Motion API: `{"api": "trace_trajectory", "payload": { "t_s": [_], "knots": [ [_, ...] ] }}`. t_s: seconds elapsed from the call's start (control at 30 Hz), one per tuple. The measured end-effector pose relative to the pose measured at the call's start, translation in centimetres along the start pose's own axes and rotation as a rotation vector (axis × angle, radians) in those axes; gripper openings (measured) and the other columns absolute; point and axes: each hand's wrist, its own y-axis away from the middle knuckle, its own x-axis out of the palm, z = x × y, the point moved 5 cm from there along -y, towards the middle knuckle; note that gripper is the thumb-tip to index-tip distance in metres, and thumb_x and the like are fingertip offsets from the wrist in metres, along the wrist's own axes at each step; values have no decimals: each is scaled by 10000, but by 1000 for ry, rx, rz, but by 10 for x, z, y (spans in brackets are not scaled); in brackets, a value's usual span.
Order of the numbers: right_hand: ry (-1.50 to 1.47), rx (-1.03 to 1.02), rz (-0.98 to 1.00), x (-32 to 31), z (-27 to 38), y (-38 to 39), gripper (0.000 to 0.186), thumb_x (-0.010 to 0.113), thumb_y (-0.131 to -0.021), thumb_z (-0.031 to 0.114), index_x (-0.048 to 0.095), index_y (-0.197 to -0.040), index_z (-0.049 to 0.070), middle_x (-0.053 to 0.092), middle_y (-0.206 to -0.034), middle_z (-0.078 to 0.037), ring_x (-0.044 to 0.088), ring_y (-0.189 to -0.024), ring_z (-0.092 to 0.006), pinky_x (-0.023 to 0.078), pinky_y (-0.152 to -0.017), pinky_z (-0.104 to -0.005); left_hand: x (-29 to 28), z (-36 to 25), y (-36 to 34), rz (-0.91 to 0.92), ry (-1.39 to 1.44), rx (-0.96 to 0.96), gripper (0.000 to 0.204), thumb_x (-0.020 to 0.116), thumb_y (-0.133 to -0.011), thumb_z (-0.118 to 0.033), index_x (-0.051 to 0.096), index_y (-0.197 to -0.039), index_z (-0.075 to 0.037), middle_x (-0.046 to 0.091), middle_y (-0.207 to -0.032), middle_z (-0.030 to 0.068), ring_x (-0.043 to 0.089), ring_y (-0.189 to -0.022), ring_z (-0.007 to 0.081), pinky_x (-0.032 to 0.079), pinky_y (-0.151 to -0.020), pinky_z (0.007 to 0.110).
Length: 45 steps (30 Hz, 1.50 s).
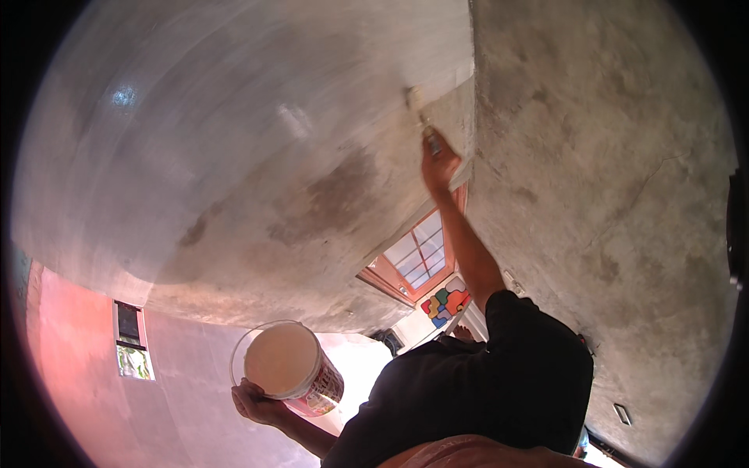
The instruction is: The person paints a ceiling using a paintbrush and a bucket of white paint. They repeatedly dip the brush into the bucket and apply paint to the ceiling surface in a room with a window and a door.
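Note:
My right hand [440,160] is raised high and closed around the handle of a paintbrush [416,103]. The pale brush head is at a grey plastered surface [234,148], close to the corner where it meets another wall; motion blurs it a little. My left hand [253,402] grips a round bucket [324,388] at its rim and side, low on the left. The bucket is tilted toward me, showing creamy off-white paint [281,360] inside. Its thin wire handle [233,351] loops out to the left.
Upper parts of the grey surface look smooth and shiny; lower down are dark damp-looking patches [335,195]. Rough bare wall [608,195] stands at the right. Beyond my arm are a wood-framed window [421,253] and a colourful panel [447,303]. A small window [133,343] is far left.

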Motion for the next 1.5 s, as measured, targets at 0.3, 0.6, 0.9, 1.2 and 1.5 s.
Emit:
{"api": "trace_trajectory", "payload": {
  "t_s": [0.3,0.6,0.9,1.2,1.5],
  "knots": [
    [-505,159,626,12,130,163,299,700,-822,99,654,-1105,15,684,-1015,-170,683,-844,-175,534,-670,-266,-7,1,-1,-12,-10,-25,402,479,-939,-139,333,-565,-118,319,-505,-13,298,-520,88,293,-552,278],
    [-552,362,658,26,64,58,218,712,-812,57,689,-1022,5,695,-918,-69,612,-808,-85,498,-706,-231,-4,-3,1,-48,-66,-4,409,489,-951,-168,355,-568,-114,344,-499,-9,322,-517,85,282,-534,265],
    [-77,101,-139,-66,-74,-121,185,713,-779,80,710,-943,-6,707,-813,-92,622,-674,-139,491,-658,-269,-11,8,0,-64,-49,-16,420,494,-960,-182,336,-577,-120,300,-520,-20,284,-512,82,252,-528,260],
    [201,11,-230,-40,-103,-150,172,706,-781,86,718,-937,14,676,-701,-113,573,-569,-105,472,-554,-271,-4,1,2,-81,-90,4,424,484,-959,-153,317,-570,-126,282,-513,-23,277,-514,82,259,-534,262],
    [238,149,57,-1,-37,-42,251,670,-825,125,682,-1049,13,695,-943,-181,690,-851,-268,527,-749,-353,-7,2,3,-66,-62,5,408,474,-947,-147,315,-572,-121,283,-509,-19,282,-521,87,273,-545,273]
  ]
}}
